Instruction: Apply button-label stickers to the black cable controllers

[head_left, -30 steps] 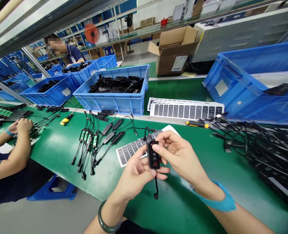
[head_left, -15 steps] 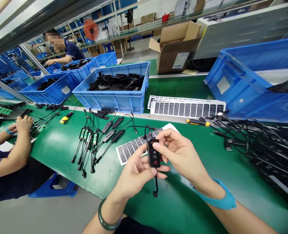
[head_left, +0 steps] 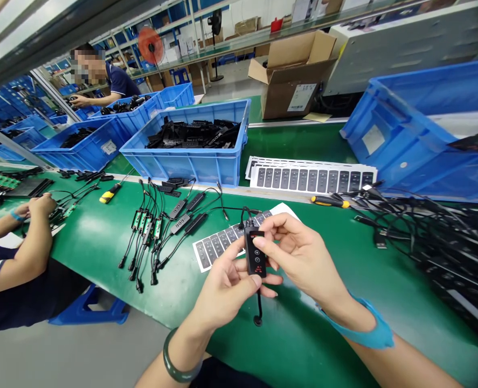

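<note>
A small black remote control point(head_left: 255, 253) with round buttons and red markings stands upright, a thin black cable running from its top and bottom. My left hand point(head_left: 226, 285), wearing a green bangle, holds it from below. My right hand point(head_left: 299, 256), with a blue band at the wrist, pinches its upper part between thumb and fingers. Behind my hands lies a sheet of black button labels point(head_left: 218, 242) on white backing, partly hidden by my fingers. The cable's lower end hangs to a small round black tip point(head_left: 257, 321).
Wired controllers and circuit strips point(head_left: 158, 231) lie on the green bench point(head_left: 89, 253), with screwdrivers and label sheets nearby. A tangle of black cables point(head_left: 424, 231) fills the right. Blue bins point(head_left: 182, 167) hold black parts. A co-worker's hands point(head_left: 40, 205) work at the left.
The remote control and both hands have stayed almost still. The whole scene has shifted slightly in view as my head moved.
</note>
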`<state>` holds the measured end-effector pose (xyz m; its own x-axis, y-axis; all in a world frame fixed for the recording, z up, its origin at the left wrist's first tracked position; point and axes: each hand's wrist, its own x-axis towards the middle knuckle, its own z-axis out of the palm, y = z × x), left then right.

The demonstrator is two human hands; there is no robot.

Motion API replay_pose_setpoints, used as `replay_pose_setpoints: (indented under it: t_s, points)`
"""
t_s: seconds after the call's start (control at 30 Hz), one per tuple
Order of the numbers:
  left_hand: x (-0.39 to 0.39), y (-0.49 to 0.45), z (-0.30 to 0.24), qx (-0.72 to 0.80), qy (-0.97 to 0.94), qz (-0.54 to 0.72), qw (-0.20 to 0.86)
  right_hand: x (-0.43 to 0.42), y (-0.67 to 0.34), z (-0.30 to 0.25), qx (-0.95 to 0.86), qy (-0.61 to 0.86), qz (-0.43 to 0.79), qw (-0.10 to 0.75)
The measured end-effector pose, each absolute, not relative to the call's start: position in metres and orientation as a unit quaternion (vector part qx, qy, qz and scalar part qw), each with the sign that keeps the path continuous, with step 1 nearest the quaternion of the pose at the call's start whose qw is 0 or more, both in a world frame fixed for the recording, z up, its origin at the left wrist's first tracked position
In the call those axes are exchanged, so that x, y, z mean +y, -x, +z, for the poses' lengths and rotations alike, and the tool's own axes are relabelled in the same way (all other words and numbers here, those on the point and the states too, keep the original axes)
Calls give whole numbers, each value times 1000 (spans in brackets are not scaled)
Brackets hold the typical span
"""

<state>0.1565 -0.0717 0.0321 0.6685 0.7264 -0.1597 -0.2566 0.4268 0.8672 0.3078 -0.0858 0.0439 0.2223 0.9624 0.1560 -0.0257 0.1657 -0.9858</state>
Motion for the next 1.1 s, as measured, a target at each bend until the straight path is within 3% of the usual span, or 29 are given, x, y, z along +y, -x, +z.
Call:
replay_pose_setpoints:
  t_s: [0.6, 0.8, 0.97, 1.1]
  points:
    - [-78, -161, 35, 303, -483, 315, 759, -87, -307, 34, -472, 549, 368, 583]
    - [-71, -162, 38, 302, -493, 325, 749, -87, -308, 37, -463, 590, 406, 522]
    - [-67, -159, 41, 277, -491, 281, 777, -87, -310, 45, -509, 530, 492, 466]
    - [-67, -160, 35, 291, -504, 262, 770, -86, -312, 44, -532, 547, 437, 476]
